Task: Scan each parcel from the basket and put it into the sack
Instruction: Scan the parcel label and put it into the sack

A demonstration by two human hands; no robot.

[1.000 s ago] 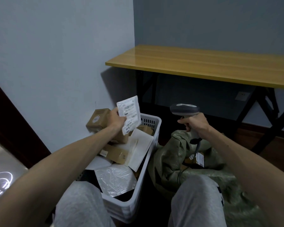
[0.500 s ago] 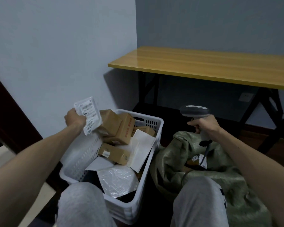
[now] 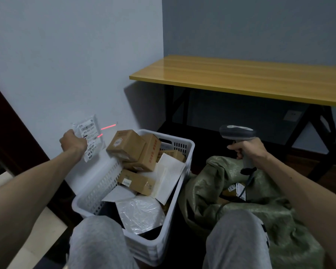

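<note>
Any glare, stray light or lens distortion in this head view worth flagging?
Head view: dim, flat lighting; red scanner beam streaks fall on the grey wall beside the white labelled plastic parcel in the left hand; soft sheen on the yellow wooden tabletop; the wide-angle lens stretches both forearms; the label's barcode is sharp, its small print unreadable.

Both forearms are bare from the lower frame edge to the wrist, with no sleeve, watch, band or glove visible on either. The left hand [image 3: 73,144] and the right hand [image 3: 247,149] are likewise uncovered, and no ring can be made out on the fingers that show. Both legs are clothed in light grey, heathered knit trousers [image 3: 237,241], and a short dark marking sits at the outer edge of the right knee.
</note>
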